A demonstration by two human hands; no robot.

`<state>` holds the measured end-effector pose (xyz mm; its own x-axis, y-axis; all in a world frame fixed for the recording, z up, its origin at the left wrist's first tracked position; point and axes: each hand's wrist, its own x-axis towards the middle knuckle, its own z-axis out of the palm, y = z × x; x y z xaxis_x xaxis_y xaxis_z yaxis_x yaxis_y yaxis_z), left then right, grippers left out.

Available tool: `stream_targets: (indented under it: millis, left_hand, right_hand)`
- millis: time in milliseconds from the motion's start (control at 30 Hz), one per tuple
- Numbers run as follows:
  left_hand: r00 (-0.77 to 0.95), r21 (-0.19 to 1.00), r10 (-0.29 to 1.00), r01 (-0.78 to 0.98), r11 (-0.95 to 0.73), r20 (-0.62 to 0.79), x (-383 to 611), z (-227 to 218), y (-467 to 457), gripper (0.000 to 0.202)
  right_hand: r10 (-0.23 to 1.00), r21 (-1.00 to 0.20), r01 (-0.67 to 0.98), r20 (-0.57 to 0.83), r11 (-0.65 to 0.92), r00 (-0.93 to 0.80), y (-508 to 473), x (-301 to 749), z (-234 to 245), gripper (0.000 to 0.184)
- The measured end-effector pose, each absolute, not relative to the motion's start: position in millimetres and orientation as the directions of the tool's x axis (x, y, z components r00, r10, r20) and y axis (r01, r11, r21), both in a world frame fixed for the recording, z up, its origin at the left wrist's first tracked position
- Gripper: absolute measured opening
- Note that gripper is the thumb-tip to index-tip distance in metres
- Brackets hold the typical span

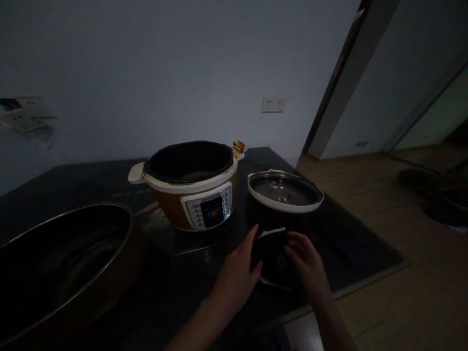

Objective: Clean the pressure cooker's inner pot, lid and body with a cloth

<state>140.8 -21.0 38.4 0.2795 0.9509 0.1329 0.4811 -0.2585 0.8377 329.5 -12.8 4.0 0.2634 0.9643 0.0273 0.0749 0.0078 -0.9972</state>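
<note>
Between my two hands is a small black thing with white showing at its top and bottom edges and a faint round mark on its front [272, 253]; too dark to tell whether it is a packet or folded cloth. My left hand [239, 265] grips its left side, thumb in front. The fingers of my right hand [306, 253] pinch its upper right edge. Just beyond stands an electric cooker [164, 204] with its top uncovered and a dark pot inside. Its round lid [285, 192] lies inner side up to the right.
A large dark pan [124, 234] takes up the near left of the black tabletop [204, 258]. At the right, the table's edge drops to a wooden floor [427, 263]. A wall socket [273, 105] is set in the pale wall behind. The room is dim.
</note>
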Motion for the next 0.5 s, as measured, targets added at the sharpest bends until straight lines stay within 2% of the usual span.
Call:
stream_targets:
  millis: [133,267,500]
  left_hand:
    - [0.376,0.68,0.919,0.643,-0.353,0.121,157,38,-23,0.062]
    - [0.464,0.537,0.878,0.714,-0.449,0.117,166,31,-27,0.047]
    - [0.555,0.468,0.823,0.699,-0.54,0.122,168,15,-29,0.038]
  right_hand:
    - [0.955,-0.963,0.27,0.075,-0.005,0.286,-13,355,-10,0.049]
    - [0.944,-0.899,0.438,0.133,-0.013,0.301,-10,368,-23,0.045]
    - [0.94,-0.819,0.57,0.249,0.074,0.235,-5,370,-37,0.034]
